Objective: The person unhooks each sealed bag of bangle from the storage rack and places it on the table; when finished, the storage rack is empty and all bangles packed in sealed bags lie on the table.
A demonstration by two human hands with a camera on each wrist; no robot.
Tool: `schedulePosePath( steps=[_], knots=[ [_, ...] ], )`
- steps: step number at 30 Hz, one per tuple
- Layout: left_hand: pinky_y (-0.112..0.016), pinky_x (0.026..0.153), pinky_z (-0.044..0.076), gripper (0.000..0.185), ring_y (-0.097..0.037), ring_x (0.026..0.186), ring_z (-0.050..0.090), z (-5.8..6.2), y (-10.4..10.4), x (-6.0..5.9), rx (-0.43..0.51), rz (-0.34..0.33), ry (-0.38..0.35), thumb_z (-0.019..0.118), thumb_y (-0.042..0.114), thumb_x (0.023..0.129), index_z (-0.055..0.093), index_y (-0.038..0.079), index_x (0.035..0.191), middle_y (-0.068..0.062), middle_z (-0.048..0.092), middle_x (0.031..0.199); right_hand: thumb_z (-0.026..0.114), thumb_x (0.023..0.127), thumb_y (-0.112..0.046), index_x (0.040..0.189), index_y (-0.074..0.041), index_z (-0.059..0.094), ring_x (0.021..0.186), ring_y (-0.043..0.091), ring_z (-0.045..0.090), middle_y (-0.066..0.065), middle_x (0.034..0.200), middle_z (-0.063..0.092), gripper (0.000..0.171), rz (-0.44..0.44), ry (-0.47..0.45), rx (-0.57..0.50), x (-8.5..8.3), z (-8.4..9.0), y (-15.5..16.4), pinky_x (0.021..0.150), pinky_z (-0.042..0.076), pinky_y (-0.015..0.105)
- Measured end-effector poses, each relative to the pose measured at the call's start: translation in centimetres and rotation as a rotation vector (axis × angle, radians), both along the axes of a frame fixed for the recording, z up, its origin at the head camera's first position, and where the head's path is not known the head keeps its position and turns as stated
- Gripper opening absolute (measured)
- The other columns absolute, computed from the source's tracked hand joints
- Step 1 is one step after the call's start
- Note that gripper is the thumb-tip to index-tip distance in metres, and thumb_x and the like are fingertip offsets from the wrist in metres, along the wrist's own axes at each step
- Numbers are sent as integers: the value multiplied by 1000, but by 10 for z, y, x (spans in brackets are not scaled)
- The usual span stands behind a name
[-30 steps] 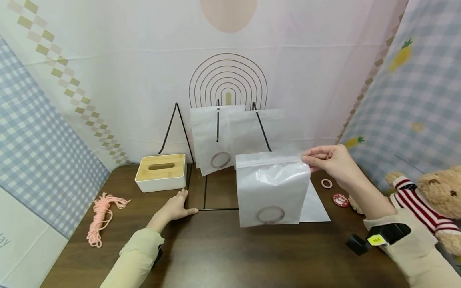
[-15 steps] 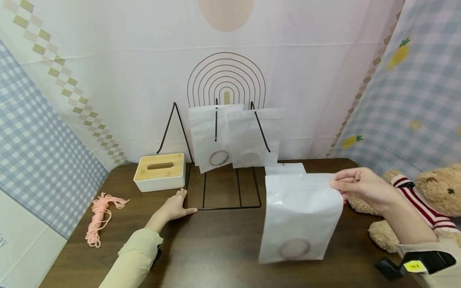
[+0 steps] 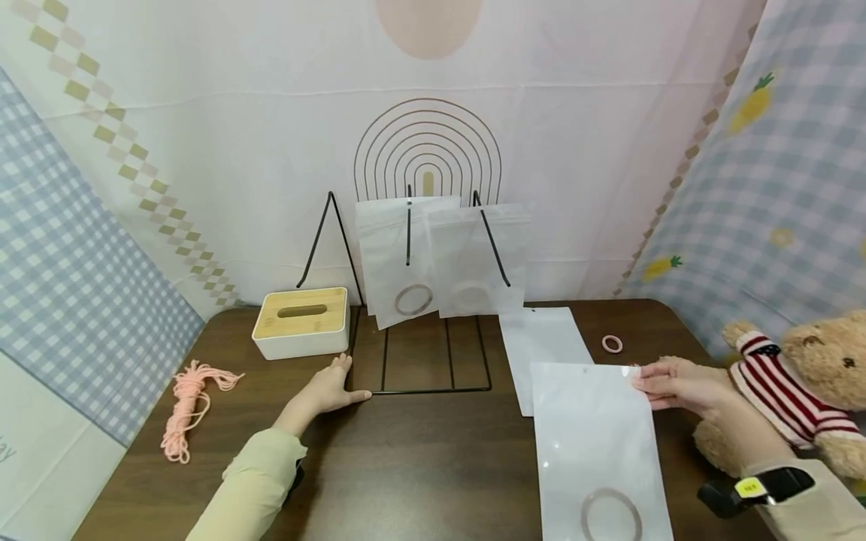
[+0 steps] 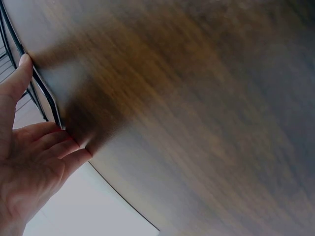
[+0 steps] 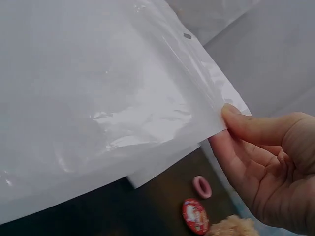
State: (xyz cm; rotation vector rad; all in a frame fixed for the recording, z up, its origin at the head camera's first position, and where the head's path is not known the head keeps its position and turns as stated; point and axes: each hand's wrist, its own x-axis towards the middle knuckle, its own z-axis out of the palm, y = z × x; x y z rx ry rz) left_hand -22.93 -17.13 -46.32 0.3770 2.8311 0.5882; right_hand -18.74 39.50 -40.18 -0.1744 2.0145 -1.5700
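Lower and nearer now, the white bag (image 3: 595, 443) has come down from the air and lies flat on the brown table (image 3: 419, 466), with a ring (image 3: 611, 515) showing inside at its near end. The right hand (image 3: 679, 385) pinches the bag's far right corner between thumb and fingers (image 5: 246, 129). Part of this bag lies on top of another flat bag (image 3: 544, 342) just behind it. A small pink ring (image 3: 612, 344) and a red round badge (image 5: 195, 215) lie close by on the right, and a teddy bear (image 3: 805, 391) sits right beside the hand.

On the left, the left hand (image 3: 331, 387) rests with fingers spread, touching the black wire rack (image 3: 419, 353). Two more bags (image 3: 440, 259) stand in that rack. A tissue box (image 3: 302, 323) sits left of the rack, and pink string (image 3: 189, 406) lies far left.
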Motion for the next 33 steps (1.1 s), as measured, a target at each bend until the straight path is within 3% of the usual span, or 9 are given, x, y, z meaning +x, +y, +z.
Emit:
schedulePosePath(
  steps=[4, 7, 9, 13, 19, 26, 29, 33],
  knots=[
    [-54, 107, 26, 87, -47, 133, 23, 0, -1, 1, 2, 3, 2, 64, 40, 82, 26, -16, 136, -36, 22, 143, 51, 92, -10, 101, -6, 57, 79, 7, 65, -6, 88, 63, 12, 34, -9, 1, 0, -18, -8, 72, 56, 26],
    [-54, 107, 26, 87, -46, 134, 22, -3, -2, 2, 7, 8, -9, 64, 41, 82, 26, -16, 136, -35, 21, 143, 53, 91, -11, 106, 11, 52, 79, 9, 66, -2, 88, 63, 26, 51, -17, 82, 2, -30, -17, 72, 56, 29],
    [-54, 107, 26, 88, -46, 134, 22, -5, -2, 3, 7, 7, -17, 64, 41, 82, 26, -16, 136, -35, 21, 143, 54, 90, -11, 105, 15, 52, 76, 11, 66, 0, 85, 65, 30, 76, -19, 141, 4, -35, -23, 70, 56, 30],
    [-55, 106, 27, 88, -46, 133, 23, -6, -1, 3, 9, 6, -18, 65, 41, 81, 26, -16, 136, -35, 22, 143, 58, 87, -11, 94, 12, 59, 67, 11, 62, 0, 74, 63, 24, 105, 18, 274, 7, -41, -33, 64, 56, 30],
    [-55, 107, 26, 88, -46, 133, 24, -5, 0, 1, -1, 1, 2, 64, 41, 82, 26, -16, 136, -35, 22, 143, 65, 80, -8, 83, 7, 62, 61, 9, 58, 0, 66, 59, 15, 74, 72, 454, 8, -38, -45, 57, 55, 26],
    [-54, 108, 25, 88, -45, 134, 22, -2, 1, 1, -4, 1, -6, 64, 42, 82, 26, -15, 136, -34, 22, 143, 72, 76, -11, 84, 5, 62, 59, 11, 56, 3, 66, 60, 20, 68, 148, 643, 1, -16, -50, 55, 54, 29],
    [-54, 107, 26, 87, -46, 134, 23, -2, 1, 1, -6, -5, -4, 64, 41, 82, 26, -16, 136, -35, 22, 143, 70, 79, -17, 96, 8, 61, 64, 13, 57, 8, 77, 62, 32, 61, 243, 681, -15, 5, -55, 57, 52, 30],
    [-54, 107, 25, 87, -46, 134, 23, -2, 1, 0, -5, 9, -10, 64, 40, 82, 26, -16, 136, -35, 22, 143, 62, 86, -28, 115, 10, 53, 75, 19, 60, 20, 98, 62, 48, 23, 390, 633, -46, 40, -80, 64, 52, 31]
  ],
)
